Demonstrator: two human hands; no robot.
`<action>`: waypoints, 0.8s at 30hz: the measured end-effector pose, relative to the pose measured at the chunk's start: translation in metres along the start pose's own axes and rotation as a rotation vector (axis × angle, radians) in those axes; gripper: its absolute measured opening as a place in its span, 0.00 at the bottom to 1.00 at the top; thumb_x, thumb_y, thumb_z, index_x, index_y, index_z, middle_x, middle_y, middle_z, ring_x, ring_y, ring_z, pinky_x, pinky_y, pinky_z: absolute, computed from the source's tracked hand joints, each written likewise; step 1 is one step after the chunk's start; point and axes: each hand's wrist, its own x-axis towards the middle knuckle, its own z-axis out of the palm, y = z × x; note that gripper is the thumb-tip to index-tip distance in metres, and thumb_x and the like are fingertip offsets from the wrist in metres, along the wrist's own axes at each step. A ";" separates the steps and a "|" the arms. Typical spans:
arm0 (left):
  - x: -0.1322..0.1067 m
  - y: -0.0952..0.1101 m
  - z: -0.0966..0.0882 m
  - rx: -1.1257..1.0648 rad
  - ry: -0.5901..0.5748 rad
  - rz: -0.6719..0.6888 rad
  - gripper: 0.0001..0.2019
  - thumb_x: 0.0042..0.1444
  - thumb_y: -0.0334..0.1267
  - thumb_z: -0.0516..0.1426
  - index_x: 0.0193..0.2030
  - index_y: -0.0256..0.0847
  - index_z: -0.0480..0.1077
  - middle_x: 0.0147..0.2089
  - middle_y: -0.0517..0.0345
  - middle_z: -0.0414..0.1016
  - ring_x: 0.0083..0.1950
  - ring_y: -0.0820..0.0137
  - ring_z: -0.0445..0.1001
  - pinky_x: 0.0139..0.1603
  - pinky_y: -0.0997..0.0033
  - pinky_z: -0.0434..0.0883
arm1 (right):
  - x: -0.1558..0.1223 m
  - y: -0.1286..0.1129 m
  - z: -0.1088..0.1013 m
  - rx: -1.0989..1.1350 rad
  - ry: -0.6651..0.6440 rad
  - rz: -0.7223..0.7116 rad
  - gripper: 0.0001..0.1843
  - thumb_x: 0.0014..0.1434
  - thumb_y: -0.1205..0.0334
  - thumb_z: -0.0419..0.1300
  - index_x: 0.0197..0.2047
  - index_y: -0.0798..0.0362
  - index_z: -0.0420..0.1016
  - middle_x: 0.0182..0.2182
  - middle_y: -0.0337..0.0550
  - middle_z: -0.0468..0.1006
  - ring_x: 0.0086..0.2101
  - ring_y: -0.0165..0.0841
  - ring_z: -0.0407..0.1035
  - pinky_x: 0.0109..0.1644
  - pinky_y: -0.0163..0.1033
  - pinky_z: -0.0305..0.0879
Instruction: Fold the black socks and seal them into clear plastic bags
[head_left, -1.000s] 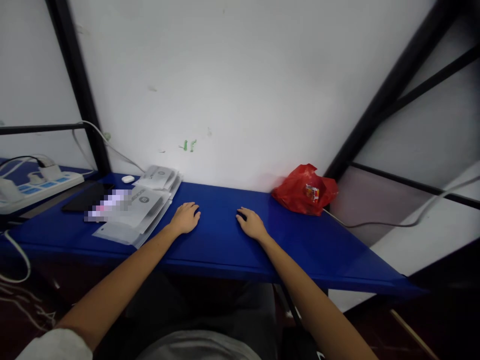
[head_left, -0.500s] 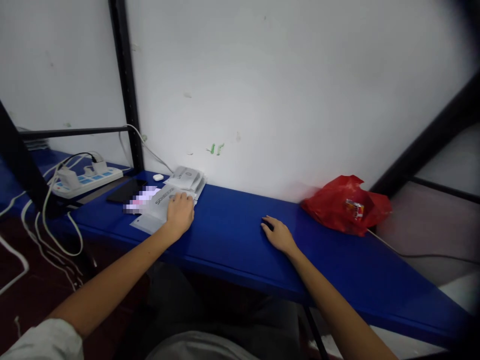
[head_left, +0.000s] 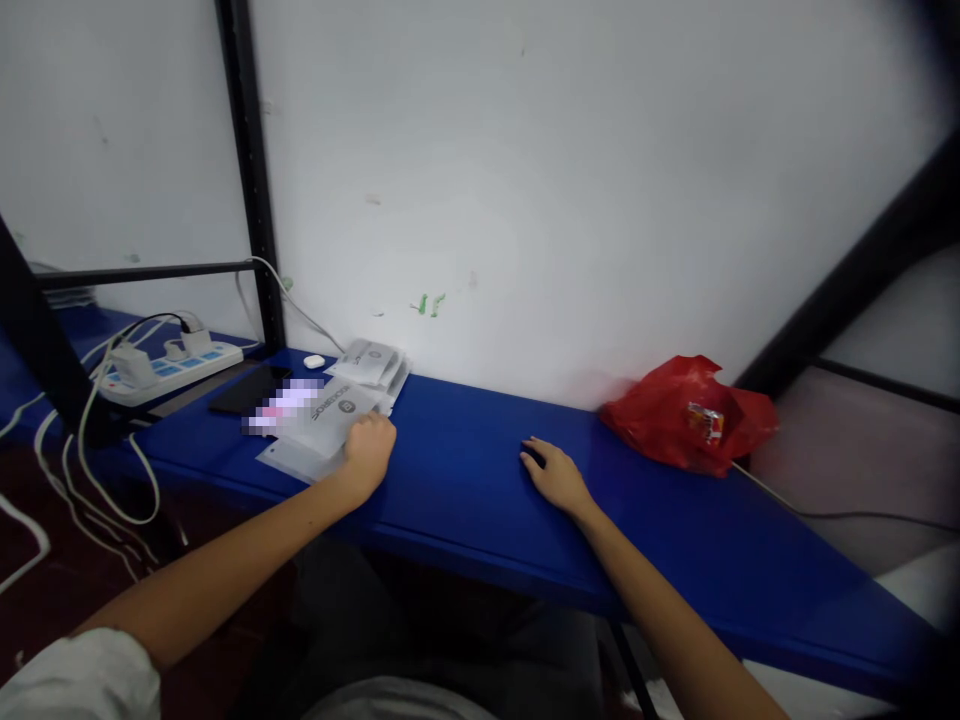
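My left hand (head_left: 369, 452) is closed, with curled fingers at the right edge of a frosted plastic bag (head_left: 319, 425) with dark lettering; its fingertips are hidden. The bag lies flat on the blue tabletop (head_left: 457, 470). Behind it is a small stack of similar folded plastic bags (head_left: 367, 362) against the wall. My right hand (head_left: 556, 474) rests on the tabletop, thumb and fingers apart, holding nothing.
Left of the bags lie a blurred-out bright patch (head_left: 281, 407), a dark flat device (head_left: 249, 390) and a small white case (head_left: 314, 362). A white power strip (head_left: 176, 375) with plugs and cables stands further left. A crumpled red bag (head_left: 690, 415) sits at right.
My left hand has slid slightly right and toward me, from lying over the bag to its right edge, with the fingers curling in. My right hand stays in place.
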 end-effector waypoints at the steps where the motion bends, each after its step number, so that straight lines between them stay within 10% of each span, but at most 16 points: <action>1: -0.003 0.006 -0.001 -0.009 -0.003 0.022 0.17 0.56 0.22 0.44 0.45 0.28 0.71 0.42 0.32 0.73 0.43 0.53 0.73 0.37 0.59 0.69 | 0.000 -0.001 0.000 0.006 -0.004 0.002 0.20 0.60 0.59 0.51 0.52 0.57 0.73 0.55 0.52 0.71 0.56 0.40 0.64 0.61 0.46 0.57; 11: -0.055 0.093 0.010 -0.081 0.042 0.549 0.17 0.56 0.19 0.44 0.42 0.34 0.70 0.37 0.44 0.72 0.41 0.60 0.72 0.34 0.66 0.68 | -0.003 -0.004 -0.018 0.301 0.167 0.192 0.19 0.60 0.57 0.48 0.47 0.54 0.75 0.47 0.48 0.78 0.49 0.39 0.70 0.55 0.44 0.62; 17: -0.020 0.074 0.019 -0.211 0.030 0.628 0.11 0.59 0.29 0.49 0.45 0.34 0.68 0.46 0.45 0.70 0.48 0.60 0.69 0.47 0.62 0.69 | -0.008 -0.007 -0.019 0.407 0.236 0.156 0.18 0.60 0.56 0.49 0.43 0.54 0.76 0.42 0.47 0.80 0.44 0.38 0.72 0.51 0.42 0.65; 24: 0.007 0.061 0.039 -0.380 -0.048 0.588 0.27 0.59 0.50 0.51 0.62 0.42 0.55 0.66 0.47 0.55 0.65 0.55 0.53 0.61 0.52 0.57 | -0.012 -0.012 -0.017 0.392 0.174 0.018 0.13 0.58 0.60 0.53 0.39 0.51 0.78 0.40 0.44 0.80 0.41 0.36 0.73 0.48 0.41 0.66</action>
